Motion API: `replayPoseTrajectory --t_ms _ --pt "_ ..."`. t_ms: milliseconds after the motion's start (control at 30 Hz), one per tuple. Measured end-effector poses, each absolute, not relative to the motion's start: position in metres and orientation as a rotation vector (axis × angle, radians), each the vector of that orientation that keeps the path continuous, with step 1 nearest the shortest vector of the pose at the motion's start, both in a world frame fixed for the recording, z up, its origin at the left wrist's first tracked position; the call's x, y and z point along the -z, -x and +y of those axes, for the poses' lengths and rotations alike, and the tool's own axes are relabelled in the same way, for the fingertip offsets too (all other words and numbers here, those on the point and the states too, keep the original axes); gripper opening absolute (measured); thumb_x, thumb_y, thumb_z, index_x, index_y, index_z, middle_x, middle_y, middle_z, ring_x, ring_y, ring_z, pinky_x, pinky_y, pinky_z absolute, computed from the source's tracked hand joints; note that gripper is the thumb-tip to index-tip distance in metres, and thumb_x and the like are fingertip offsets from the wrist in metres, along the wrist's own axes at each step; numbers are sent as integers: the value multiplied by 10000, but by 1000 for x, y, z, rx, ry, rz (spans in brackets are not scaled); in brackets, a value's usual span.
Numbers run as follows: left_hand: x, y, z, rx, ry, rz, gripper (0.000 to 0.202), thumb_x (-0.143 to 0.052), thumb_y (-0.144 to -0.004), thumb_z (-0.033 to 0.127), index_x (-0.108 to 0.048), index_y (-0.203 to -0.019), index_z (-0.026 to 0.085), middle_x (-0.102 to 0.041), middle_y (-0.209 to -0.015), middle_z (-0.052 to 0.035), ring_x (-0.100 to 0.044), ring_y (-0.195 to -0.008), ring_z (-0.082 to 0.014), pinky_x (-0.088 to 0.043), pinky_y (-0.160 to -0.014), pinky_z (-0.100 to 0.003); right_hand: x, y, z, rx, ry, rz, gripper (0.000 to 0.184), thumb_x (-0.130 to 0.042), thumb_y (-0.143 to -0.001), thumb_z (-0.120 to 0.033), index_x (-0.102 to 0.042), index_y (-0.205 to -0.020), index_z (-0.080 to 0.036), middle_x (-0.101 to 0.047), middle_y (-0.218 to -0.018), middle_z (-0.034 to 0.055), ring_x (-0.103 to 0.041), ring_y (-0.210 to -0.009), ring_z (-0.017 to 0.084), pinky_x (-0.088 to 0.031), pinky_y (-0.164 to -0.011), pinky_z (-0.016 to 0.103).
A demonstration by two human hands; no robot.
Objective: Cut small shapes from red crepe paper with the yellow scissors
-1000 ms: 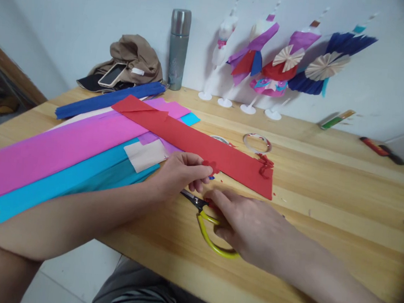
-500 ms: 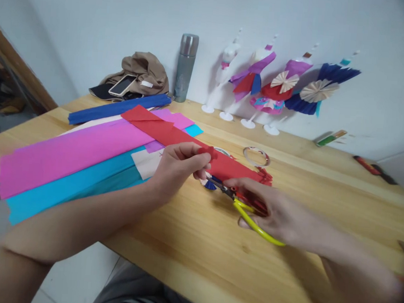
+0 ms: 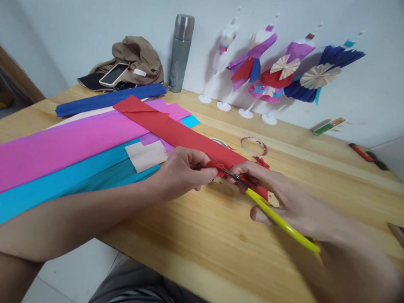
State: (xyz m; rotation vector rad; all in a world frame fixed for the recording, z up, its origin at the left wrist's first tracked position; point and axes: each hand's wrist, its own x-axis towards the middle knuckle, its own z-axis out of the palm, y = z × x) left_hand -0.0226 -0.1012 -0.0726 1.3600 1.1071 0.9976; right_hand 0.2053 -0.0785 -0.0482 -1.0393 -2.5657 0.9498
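My left hand (image 3: 189, 173) pinches a small piece of red crepe paper (image 3: 218, 167) between thumb and fingers. My right hand (image 3: 279, 195) is closed around yellow-handled scissors (image 3: 277, 216), and their blades reach to the red piece at my left fingertips. Whether the blades are fully closed is hard to see. Behind both hands a long folded strip of red paper (image 3: 185, 134) lies slanting across the table. Small red scraps (image 3: 262, 163) lie near its right end, just beyond my right hand.
Pink paper (image 3: 59, 135), blue paper (image 3: 55, 186) and a dark blue roll (image 3: 111, 100) lie at left. A tape ring (image 3: 254, 147) is beyond my hands. A flask (image 3: 180, 54) and several dressed mini mannequins (image 3: 281, 78) stand along the wall. A cutter (image 3: 366, 155) lies at right.
The scissors have swung so their blades now meet the red piece, and my right hand has come close to my left. The view has shifted slightly.
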Motion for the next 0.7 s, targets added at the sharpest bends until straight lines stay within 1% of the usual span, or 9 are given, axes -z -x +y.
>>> replayPoseTrajectory --t_ms 100,200,300,433,567,700 --pt "76 23 -101 -955 -1402 1089 199 -605 -663 303 -539 -539 162 -482 -452 33 -422 -448 -66 -287 -436 -198 49 -205 -79 -893 1115 -2576 465 -689 -746 -479 -591 -1091 -184 -660 -1059 116 -630 -864 289 -478 -715 388" --pt "77 23 -101 -937 -1433 1050 153 -585 -659 274 -549 -566 158 -489 -487 33 -443 -472 -69 -298 -444 -197 50 -206 -81 -842 1114 -2601 445 -702 -749 -452 -611 -1103 -197 -677 -1092 119 -643 -866 286 -486 -716 385" --pt "75 23 -101 -926 -1450 1041 152 -577 -669 261 -544 -566 154 -485 -486 34 -437 -477 -65 -292 -444 -193 50 -205 -83 -790 1095 -2617 432 -716 -741 -441 -627 -1092 -205 -690 -997 94 -632 -759 249 -483 -641 353" --pt "73 22 -100 -931 -1466 1044 156 -577 -672 246 -536 -556 150 -488 -487 34 -414 -476 -54 -273 -439 -187 48 -204 -84 -677 1041 -2631 414 -752 -742 -449 -647 -1059 -205 -666 -834 42 -562 -601 186 -458 -540 303" --pt "77 22 -100 -932 -1464 1072 173 -598 -695 260 -557 -571 148 -504 -493 30 -436 -479 -61 -282 -438 -191 47 -204 -84 -568 944 -2607 380 -801 -728 -426 -661 -1002 -203 -565 -668 -35 -484 -502 133 -411 -469 246" --pt "81 24 -100 -924 -1449 1082 163 -609 -702 253 -586 -580 148 -527 -490 25 -466 -477 -69 -314 -445 -194 48 -203 -84 -585 884 -2573 330 -786 -762 -388 -667 -996 -188 -507 -612 -66 -429 -453 104 -379 -415 214"
